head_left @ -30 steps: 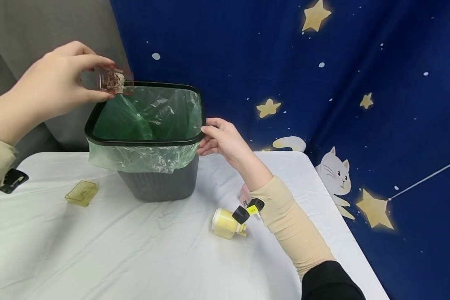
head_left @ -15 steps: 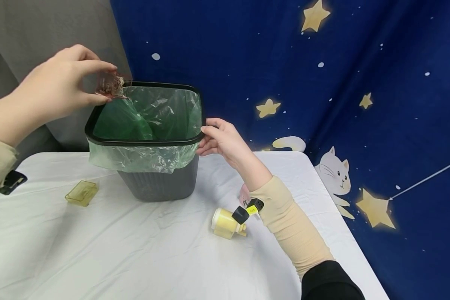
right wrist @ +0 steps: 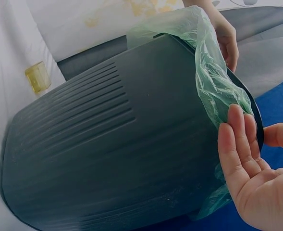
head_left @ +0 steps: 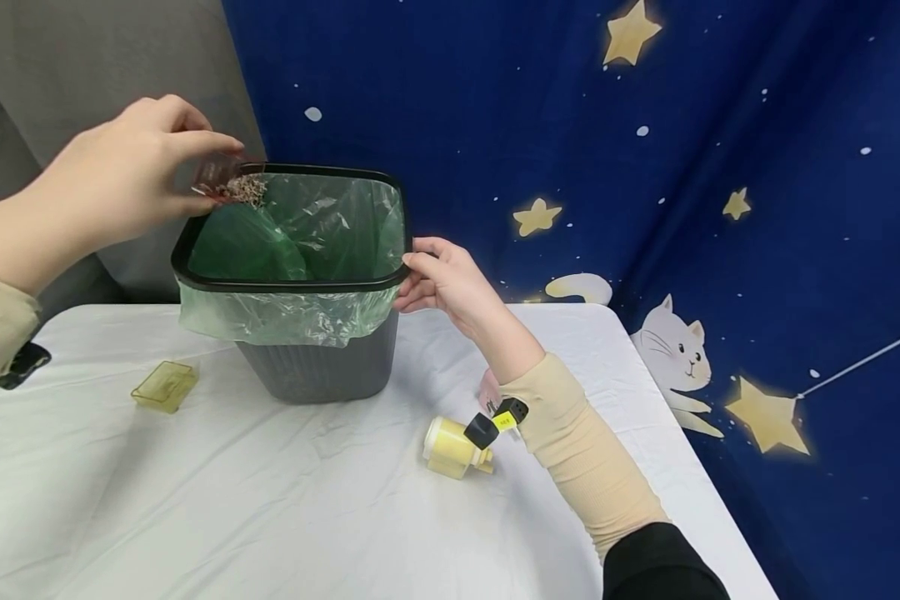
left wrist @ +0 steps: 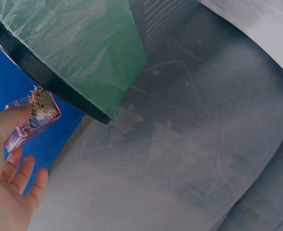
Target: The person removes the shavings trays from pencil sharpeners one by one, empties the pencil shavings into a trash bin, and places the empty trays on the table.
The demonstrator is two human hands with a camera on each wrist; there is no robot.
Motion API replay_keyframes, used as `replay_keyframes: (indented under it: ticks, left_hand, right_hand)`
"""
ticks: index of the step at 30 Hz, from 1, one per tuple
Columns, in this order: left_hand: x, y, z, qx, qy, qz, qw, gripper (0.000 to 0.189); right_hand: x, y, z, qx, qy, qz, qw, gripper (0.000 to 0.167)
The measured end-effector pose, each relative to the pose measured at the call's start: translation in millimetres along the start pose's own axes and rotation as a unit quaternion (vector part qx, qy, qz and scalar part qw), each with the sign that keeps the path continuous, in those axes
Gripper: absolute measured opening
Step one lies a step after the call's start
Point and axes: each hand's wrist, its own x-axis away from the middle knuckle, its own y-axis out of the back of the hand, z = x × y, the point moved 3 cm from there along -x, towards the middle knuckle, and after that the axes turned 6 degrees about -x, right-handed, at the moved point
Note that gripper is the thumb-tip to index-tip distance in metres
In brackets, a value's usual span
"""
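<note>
My left hand [head_left: 138, 167] holds a small clear box with red edges [head_left: 216, 173] between thumb and fingers. It is tilted over the far left corner of the trash bin [head_left: 322, 367]. Curly brown-and-tan shavings [left wrist: 43, 107] bulge out at the box's open side in the left wrist view. A thin green bag [head_left: 292, 315] lines the bin and folds down over its black rim. On the bin's right side, my right hand [head_left: 450, 279] pinches the rim, thumb on one side and fingers against the bag's fold, as the right wrist view [right wrist: 261, 168] shows.
A clear yellow box [head_left: 165, 386] lies on the white-covered table [head_left: 285, 500], left of the bin. A yellow-and-white cylindrical thing [head_left: 450, 448] lies on its side to the right. A pink thing [head_left: 489, 390] is mostly hidden behind my right wrist. A blue curtain [head_left: 450, 100] hangs behind.
My left hand has lowered slightly and tipped the box further down toward the bin; the shavings now spill past its edge. The right hand and the bin stay put.
</note>
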Motion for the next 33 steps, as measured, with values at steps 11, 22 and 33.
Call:
replay_keyframes:
  ticks: [11,22,33]
  left_hand:
    - [-0.7,-2.6,-4.0,-0.017,-0.076,-0.052,0.9956,0.052]
    - [-0.6,-2.5,-6.5,-0.051,-0.137,-0.079,0.9861,0.054]
    - [-2.9,-4.0,-11.4,-0.077,-0.172,-0.078,0.9790,0.060]
  right_hand:
    - [-0.2,0,-1,-0.002,0.002,0.002,1.0000,0.040]
    - [0.9,0,0,-0.005,0.005,0.004,1.0000,0.040]
    - [0.7,1,-1,-0.006,0.008,0.003,0.9999,0.038]
